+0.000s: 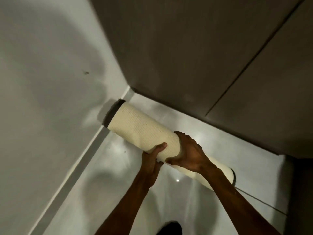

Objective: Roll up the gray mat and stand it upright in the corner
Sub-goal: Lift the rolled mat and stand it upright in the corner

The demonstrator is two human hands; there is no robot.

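The mat [144,128] is rolled into a thick tube, cream backing outward and gray pile showing at both ends. It is held off the floor, tilted, with its far end pointing into the corner near the white wall. My left hand [152,158] grips the tube from below at its middle. My right hand [189,151] wraps over the top just beside it. The near end of the roll sticks out behind my right wrist.
A white wall [42,82] on the left meets a dark brown panel wall [186,48] at the corner [129,89]. The glossy light floor [118,192] reflects a lamp. A dark shoe tip [170,228] shows at the bottom edge.
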